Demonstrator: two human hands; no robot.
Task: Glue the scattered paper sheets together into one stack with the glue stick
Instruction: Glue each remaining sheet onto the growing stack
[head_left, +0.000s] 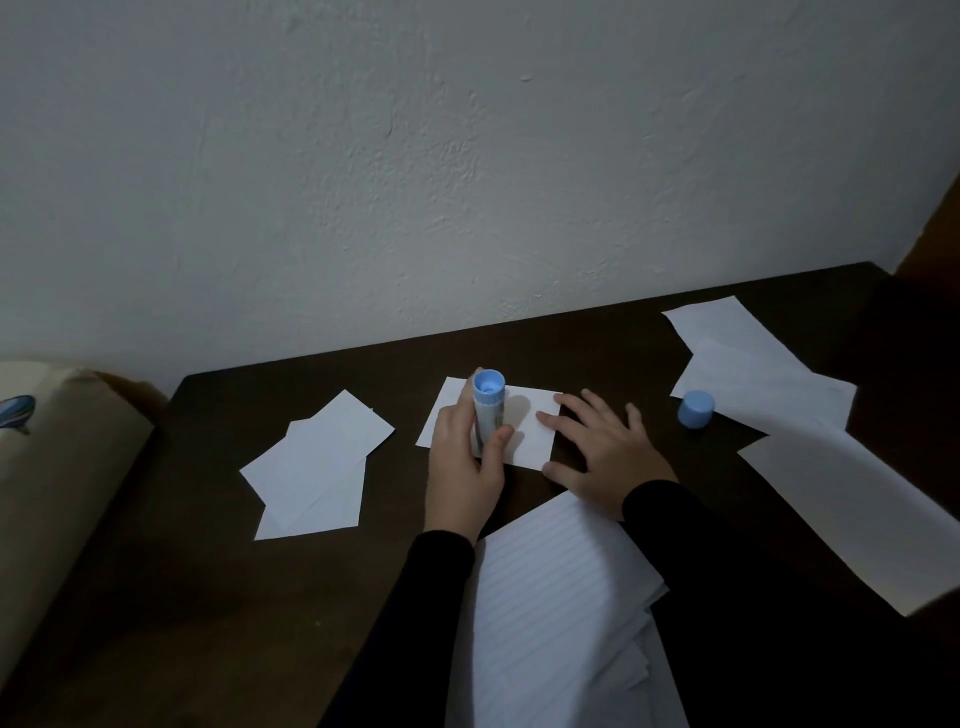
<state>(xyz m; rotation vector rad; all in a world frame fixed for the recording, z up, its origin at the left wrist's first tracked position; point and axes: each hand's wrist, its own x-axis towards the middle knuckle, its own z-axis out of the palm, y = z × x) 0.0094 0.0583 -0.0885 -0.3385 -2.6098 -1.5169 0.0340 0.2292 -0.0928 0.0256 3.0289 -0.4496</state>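
Observation:
A small white paper sheet (530, 418) lies at the middle of the dark table (208, 571). My left hand (467, 462) grips a blue glue stick (488, 410), held upright with its lower end down on that sheet. My right hand (602, 452) rests flat with spread fingers, its fingertips pressing the sheet's right edge. The glue stick's blue cap (696, 409) stands apart on the table to the right. A small pile of overlapping white sheets (317, 467) lies to the left.
Larger white sheets (753, 374) lie at the back right, with another long sheet (857, 514) near the right edge. A lined paper pile (561, 613) lies between my forearms at the front. A beige cushion (57, 493) sits left of the table. A white wall stands behind.

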